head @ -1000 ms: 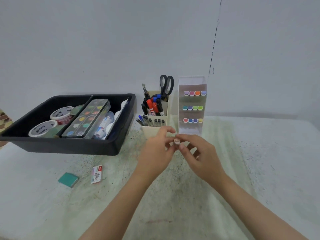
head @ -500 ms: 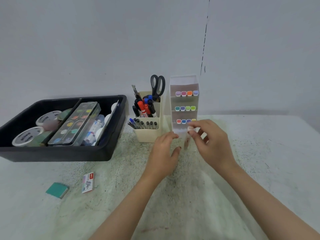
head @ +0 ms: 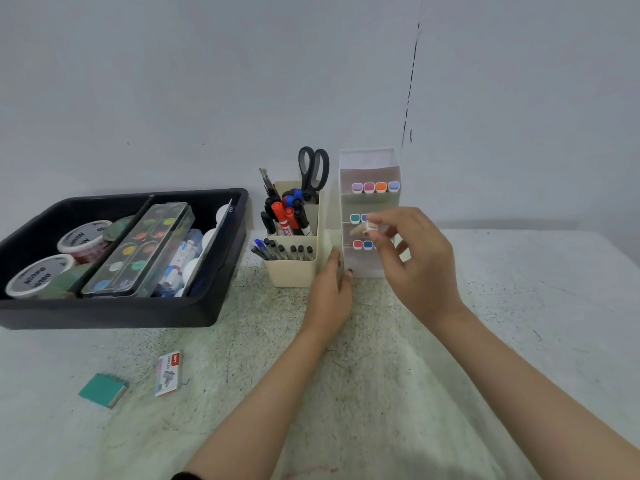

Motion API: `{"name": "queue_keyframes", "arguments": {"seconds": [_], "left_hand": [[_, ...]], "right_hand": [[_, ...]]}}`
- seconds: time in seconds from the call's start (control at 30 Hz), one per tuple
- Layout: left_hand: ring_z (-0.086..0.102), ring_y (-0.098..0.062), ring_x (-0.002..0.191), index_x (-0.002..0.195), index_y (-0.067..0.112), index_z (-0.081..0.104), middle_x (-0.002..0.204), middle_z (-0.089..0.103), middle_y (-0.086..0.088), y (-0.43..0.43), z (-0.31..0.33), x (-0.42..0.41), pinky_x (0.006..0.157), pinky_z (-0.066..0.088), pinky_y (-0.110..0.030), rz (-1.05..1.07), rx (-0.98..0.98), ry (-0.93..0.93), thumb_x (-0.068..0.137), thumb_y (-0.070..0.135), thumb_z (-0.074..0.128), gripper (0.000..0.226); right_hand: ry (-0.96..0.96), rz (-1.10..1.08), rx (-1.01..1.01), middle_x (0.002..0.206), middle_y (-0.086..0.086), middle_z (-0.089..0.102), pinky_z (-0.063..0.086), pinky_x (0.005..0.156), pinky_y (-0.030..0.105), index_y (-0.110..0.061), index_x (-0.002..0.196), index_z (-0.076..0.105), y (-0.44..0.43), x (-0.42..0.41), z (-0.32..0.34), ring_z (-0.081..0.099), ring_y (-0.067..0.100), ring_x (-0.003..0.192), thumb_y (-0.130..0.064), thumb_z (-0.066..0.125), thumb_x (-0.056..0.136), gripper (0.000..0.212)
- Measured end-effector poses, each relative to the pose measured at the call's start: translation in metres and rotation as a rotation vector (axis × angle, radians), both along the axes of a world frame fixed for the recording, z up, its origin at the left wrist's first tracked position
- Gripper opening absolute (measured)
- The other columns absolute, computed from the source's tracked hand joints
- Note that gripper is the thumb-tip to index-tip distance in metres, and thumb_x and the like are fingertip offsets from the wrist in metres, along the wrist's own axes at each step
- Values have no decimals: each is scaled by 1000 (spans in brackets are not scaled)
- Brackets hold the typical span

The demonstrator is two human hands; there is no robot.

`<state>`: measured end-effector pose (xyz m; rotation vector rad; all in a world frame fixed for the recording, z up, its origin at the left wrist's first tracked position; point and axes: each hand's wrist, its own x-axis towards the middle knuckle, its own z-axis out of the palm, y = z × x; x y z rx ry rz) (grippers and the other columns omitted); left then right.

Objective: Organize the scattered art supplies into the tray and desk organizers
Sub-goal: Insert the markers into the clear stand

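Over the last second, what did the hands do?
The left hand let go of the marker and moved to the base of the clear rack. The right hand, pinching it alone, carried it up to its middle row. Tray, eraser and staple box stayed put.

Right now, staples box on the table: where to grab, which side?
Probably pinch the staples box across its two long edges, coming down from above. It lies flat, a thin slab, so its top gives no hold; bare table shows either side, and the teal block sits apart on its left.
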<state>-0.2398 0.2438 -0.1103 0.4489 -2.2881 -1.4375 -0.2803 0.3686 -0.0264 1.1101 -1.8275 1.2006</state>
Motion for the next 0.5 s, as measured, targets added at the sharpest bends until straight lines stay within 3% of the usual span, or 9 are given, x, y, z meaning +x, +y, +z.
{"name": "queue_keyframes", "arguments": {"seconds": [0.07, 0.1, 0.17, 0.27, 0.43, 0.5], "left_hand": [[57, 4, 101, 137, 17, 45, 114, 64, 7, 1, 5, -9, 84, 46, -15, 56, -55, 84, 99, 13, 43, 38], [58, 4, 81, 126, 15, 53, 92, 65, 10, 2, 8, -13, 67, 44, -14, 103, -107, 118, 98, 11, 43, 30], [52, -2, 61, 103, 12, 59, 71, 59, 6, 3, 11, -19, 54, 37, -21, 189, -179, 136, 98, 12, 42, 18], [55, -16, 64, 92, 10, 61, 73, 62, -4, 0, 11, -24, 55, 43, -31, 218, -208, 102, 99, 17, 41, 22], [48, -3, 57, 88, 8, 64, 64, 55, 6, -4, 7, -19, 52, 32, -11, 212, -263, 145, 95, 10, 48, 18], [52, -10, 62, 94, 8, 66, 70, 60, 1, -5, 4, -18, 56, 37, -13, 217, -266, 148, 94, 10, 50, 16]], "right_hand": [[7, -13, 47, 90, -3, 67, 41, 66, 10, -6, 98, 69, -4, -4, -3, 58, 7, 79, -2, 65, 86, 13], [12, -22, 70, 92, -2, 68, 41, 67, 11, -7, 97, 70, -5, -6, -4, 59, 9, 80, -3, 65, 86, 12], [21, -39, 114, 95, -1, 70, 40, 70, 13, -8, 95, 71, -9, -10, -8, 61, 11, 83, -5, 66, 86, 11], [17, -64, 168, 93, -2, 71, 40, 71, 13, -9, 96, 72, -12, -14, -15, 62, 13, 83, -8, 69, 85, 12], [-13, -69, 186, 91, -2, 72, 49, 73, 21, -9, 92, 73, -15, -18, -23, 65, 17, 84, -9, 70, 84, 9], [-23, -77, 190, 90, -2, 72, 48, 72, 21, -10, 92, 73, -15, -20, -24, 65, 17, 83, -9, 70, 84, 9]]}}
